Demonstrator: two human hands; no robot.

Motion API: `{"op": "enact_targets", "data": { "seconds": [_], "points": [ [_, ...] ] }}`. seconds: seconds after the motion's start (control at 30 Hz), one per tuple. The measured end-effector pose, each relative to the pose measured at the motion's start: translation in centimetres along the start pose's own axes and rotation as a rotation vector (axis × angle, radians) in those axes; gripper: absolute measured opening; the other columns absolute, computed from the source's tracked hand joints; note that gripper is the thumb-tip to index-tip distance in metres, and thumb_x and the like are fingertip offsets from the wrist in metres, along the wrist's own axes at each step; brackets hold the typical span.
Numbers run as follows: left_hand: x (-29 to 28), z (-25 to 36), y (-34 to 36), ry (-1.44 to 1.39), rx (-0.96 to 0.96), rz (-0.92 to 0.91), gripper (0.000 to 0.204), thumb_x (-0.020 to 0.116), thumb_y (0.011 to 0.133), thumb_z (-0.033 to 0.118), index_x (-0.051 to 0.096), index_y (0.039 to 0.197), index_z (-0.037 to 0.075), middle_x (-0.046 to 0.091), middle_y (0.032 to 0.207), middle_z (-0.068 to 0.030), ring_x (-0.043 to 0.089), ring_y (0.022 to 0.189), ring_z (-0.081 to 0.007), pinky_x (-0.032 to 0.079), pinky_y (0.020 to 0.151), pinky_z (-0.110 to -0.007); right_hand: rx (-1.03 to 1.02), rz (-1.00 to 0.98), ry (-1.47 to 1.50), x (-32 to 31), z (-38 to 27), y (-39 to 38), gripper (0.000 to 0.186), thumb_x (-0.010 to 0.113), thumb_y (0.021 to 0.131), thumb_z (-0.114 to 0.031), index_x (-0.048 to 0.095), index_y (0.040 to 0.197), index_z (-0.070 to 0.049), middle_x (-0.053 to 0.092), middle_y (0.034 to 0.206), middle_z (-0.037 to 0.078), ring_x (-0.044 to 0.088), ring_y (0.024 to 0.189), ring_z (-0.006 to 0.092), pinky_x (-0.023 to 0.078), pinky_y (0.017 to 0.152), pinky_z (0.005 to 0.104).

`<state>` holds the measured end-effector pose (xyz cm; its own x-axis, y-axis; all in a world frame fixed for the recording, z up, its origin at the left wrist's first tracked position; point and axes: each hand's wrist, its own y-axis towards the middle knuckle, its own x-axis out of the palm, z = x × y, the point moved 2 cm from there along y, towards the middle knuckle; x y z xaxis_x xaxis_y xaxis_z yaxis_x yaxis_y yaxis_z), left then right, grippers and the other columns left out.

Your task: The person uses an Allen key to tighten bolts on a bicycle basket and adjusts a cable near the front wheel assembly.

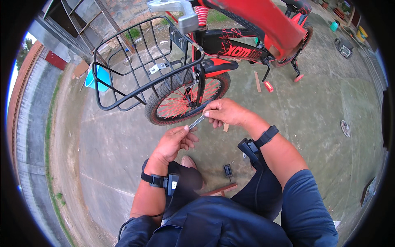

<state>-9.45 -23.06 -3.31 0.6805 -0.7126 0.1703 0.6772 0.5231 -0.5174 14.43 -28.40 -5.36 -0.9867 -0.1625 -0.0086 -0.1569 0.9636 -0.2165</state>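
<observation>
A slim silver metal tool that looks like a wrench (pixel 197 122) spans the gap between my two hands. My left hand (pixel 174 142) pinches its lower end between thumb and forefinger, the other fingers curled loosely. At the upper end, my right hand (pixel 226 111) grips it with thumb and fingers, which partly hide that tip. Just beyond my hands stands a small bicycle (pixel 240 45) in black and red. Its front wheel (pixel 180 103) has red spokes and is close to my right hand. A black wire basket (pixel 135 87) is fixed over this wheel at the front.
A light blue bucket (pixel 98 78) stands beyond the basket at the left. On the concrete ground lie a small black part (pixel 227 170), a piece of reddish wood (pixel 221 190) and a round metal piece (pixel 345 128). The bicycle's red pedal (pixel 268 86) juts out low.
</observation>
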Motion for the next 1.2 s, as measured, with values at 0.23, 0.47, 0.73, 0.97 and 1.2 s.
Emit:
{"op": "enact_targets", "data": {
  "seconds": [0.23, 0.47, 0.73, 0.97, 1.2],
  "points": [
    [0.1, 1.2, 1.8, 0.081, 0.063, -0.012, 0.033, 0.051, 0.103, 0.027, 0.064, 0.116, 0.0, 0.06, 0.074, -0.0007, 0.051, 0.059, -0.0087, 0.04, 0.055, -0.022, -0.119, -0.09, -0.069, 0.0, -1.5, 2.7, 0.023, 0.062, 0.096, -0.024, 0.068, 0.105, -0.003, 0.068, 0.082, 0.002, 0.067, 0.071, 0.0109, 0.053, 0.062, 0.0264],
    [-1.6, 3.6, 3.3, 0.181, 0.234, 0.474, 0.029, 0.05, 0.104, 0.024, 0.066, 0.107, 0.0, 0.047, 0.066, 0.0042, 0.037, 0.054, -0.0046, 0.03, 0.051, -0.02, -0.24, 0.589, 0.053, -4.7, -1.2, 7.3, 0.045, 0.069, 0.087, -0.019, 0.056, 0.125, 0.001, 0.064, 0.079, 0.004, 0.063, 0.061, 0.0133, 0.052, 0.06, 0.0304],
    [-6.4, 3.2, 6.8, 0.222, 0.39, 0.574, 0.017, 0.057, 0.1, 0.019, 0.062, 0.099, 0.003, 0.053, 0.072, 0.0031, 0.045, 0.059, -0.0055, 0.036, 0.053, -0.022, -0.232, 0.506, 0.174, -5.3, -1.6, 9.5, 0.068, 0.069, 0.085, -0.022, 0.044, 0.144, 0.0, 0.06, 0.073, 0.005, 0.059, 0.055, 0.0136, 0.048, 0.052, 0.0302],
    [-3.9, 5.1, 7.7, 0.338, 0.318, 0.551, 0.017, 0.058, 0.099, 0.021, 0.061, 0.098, 0.004, 0.051, 0.071, 0.0043, 0.044, 0.057, -0.0042, 0.034, 0.051, -0.021, -0.32, 0.745, -0.03, -6.2, 0.7, 12.1, 0.06, 0.076, 0.08, -0.029, 0.059, 0.131, -0.003, 0.066, 0.077, 0.009, 0.063, 0.064, 0.0174, 0.051, 0.061, 0.033],
    [-3.0, 6.5, 9.7, 0.554, 0.455, 0.687, 0.027, 0.063, 0.097, 0.023, 0.061, 0.11, -0.001, 0.057, 0.074, 0.0024, 0.047, 0.058, -0.0065, 0.038, 0.052, -0.023, -0.31, 0.719, 0.033, -5.4, 0.9, 12.5, 0.058, 0.075, 0.08, -0.03, 0.06, 0.13, -0.003, 0.066, 0.074, 0.009, 0.064, 0.067, 0.0195, 0.051, 0.065, 0.0341]
  ]
}}
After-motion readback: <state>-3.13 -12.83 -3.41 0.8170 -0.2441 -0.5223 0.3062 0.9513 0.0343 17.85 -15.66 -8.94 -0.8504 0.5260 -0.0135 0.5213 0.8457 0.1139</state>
